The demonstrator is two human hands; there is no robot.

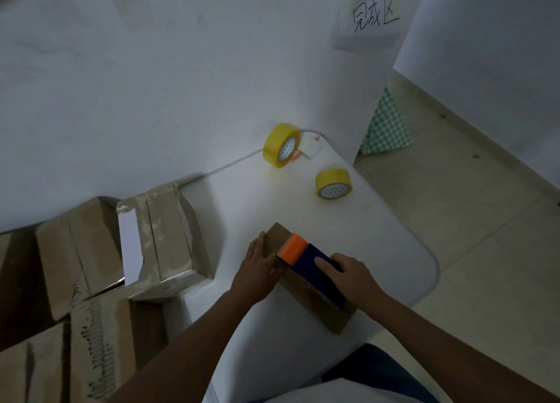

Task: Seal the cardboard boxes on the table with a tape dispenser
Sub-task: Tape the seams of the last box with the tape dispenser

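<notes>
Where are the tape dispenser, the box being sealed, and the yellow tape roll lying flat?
tape dispenser [312, 258], head view, blue body.
box being sealed [315, 304], head view, long side wall.
flat yellow tape roll [332, 183], head view, outer yellow band.

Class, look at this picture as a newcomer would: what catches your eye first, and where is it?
The orange-and-blue tape dispenser stands out, lying on a small cardboard box near the table's front edge, right hand on it, left hand steadying the box. Behind sit two yellow tape rolls, one upright, one flat.

Single head-worn wide-angle view, steeply down and forward, close above the white table [378, 236].
</notes>
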